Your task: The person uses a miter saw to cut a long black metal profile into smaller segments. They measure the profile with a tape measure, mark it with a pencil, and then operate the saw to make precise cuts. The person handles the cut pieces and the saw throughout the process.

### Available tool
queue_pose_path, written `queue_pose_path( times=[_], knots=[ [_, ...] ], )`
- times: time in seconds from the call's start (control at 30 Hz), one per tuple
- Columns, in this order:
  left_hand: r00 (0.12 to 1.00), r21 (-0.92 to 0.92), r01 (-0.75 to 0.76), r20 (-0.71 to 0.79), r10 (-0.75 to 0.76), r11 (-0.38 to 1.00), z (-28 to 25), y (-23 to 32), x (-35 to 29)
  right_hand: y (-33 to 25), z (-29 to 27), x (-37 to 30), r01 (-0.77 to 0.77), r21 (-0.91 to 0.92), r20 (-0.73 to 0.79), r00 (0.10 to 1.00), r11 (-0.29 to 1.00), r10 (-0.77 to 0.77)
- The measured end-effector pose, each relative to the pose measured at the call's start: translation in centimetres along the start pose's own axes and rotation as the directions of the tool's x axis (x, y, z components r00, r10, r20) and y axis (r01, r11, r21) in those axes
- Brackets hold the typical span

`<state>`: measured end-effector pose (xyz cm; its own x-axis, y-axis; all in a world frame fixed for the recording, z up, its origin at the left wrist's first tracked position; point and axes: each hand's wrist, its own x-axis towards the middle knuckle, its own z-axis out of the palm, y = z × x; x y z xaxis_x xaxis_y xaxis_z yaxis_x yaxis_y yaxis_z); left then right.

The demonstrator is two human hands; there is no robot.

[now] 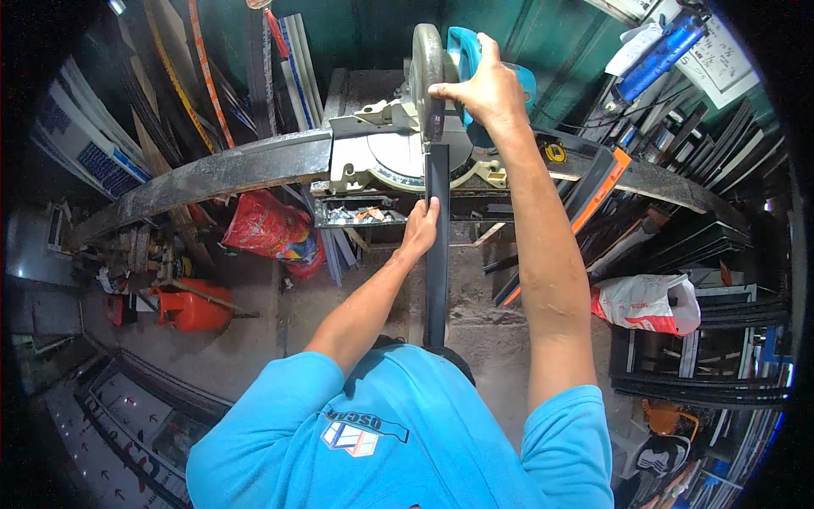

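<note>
A mitre saw [398,144] with a round blade guard and a teal motor housing stands on a long dark bench [220,174]. My right hand [479,85] is closed over the saw's teal handle at the top. A long black metal profile [437,246] runs from under the blade straight back toward my body. My left hand [421,227] grips this profile from its left side, just in front of the saw's base.
A red plastic bag [271,229] and an orange container [193,307] lie on the concrete floor at left. Black profiles are stacked at right [695,246], beside a white and red bag [649,301]. More strips lean against the green back wall [288,59].
</note>
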<state>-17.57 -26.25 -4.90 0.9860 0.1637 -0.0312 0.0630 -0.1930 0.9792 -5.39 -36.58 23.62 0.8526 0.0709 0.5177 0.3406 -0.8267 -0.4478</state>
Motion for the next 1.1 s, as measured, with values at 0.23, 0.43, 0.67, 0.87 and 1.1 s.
queue_pose_path(
  times=[0.23, 0.43, 0.67, 0.87, 1.1],
  knots=[
    [1.0, 0.042, 0.003, 0.001, -0.003, 0.999, -0.3, 0.4, 0.0, -0.4, -0.7, -0.1, -0.068, 0.01, 0.116, 0.991, 0.998, 0.067],
    [1.0, 0.036, 0.01, -0.004, -0.01, 0.999, -0.1, 0.1, 0.1, -0.4, -0.8, -0.3, -0.066, 0.006, 0.115, 0.991, 0.998, 0.065],
    [1.0, 0.041, 0.022, 0.001, -0.022, 0.999, -0.2, 0.1, 0.2, -0.2, -0.5, -0.6, -0.065, 0.027, 0.1, 0.993, 0.998, 0.062],
    [1.0, 0.066, 0.002, -0.007, -0.002, 0.998, -0.4, 0.8, -0.1, 0.0, -0.3, -0.3, -0.058, 0.02, 0.099, 0.994, 0.998, 0.056],
    [0.999, 0.08, 0.035, 0.023, -0.037, 0.996, -0.7, 0.8, 0.0, -0.9, -1.2, 1.9, -0.076, -0.003, 0.138, 0.988, 0.997, 0.075]
  ],
)
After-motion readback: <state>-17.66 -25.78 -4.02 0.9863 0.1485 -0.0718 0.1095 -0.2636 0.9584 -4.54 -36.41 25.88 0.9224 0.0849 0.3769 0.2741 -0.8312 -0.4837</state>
